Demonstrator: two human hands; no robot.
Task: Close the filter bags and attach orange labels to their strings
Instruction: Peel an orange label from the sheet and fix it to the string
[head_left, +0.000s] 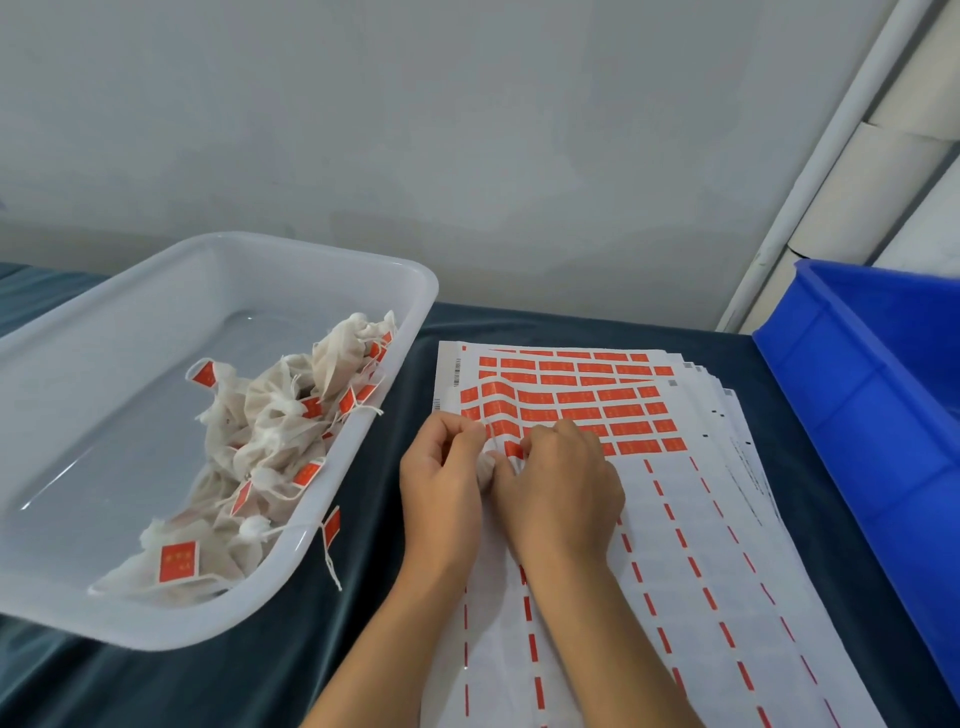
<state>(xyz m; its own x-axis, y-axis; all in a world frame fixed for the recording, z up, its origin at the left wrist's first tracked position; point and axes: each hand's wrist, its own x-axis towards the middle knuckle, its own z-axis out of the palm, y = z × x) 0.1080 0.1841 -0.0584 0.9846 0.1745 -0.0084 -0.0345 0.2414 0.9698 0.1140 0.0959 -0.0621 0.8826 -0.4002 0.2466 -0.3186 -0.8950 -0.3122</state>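
Left hand (441, 483) and right hand (558, 483) pinch a small white filter bag (485, 467), mostly hidden between curled fingers. They work over stacked orange label sheets (597, 410), between a translucent plastic tub (156, 364) and a cut-off blue plastic crate (883, 395).

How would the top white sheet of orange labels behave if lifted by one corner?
Probably floppy: the top white sheet of orange labels already buckles near the left hand and right hand. Likely light, and apt to slide off the stack beneath.
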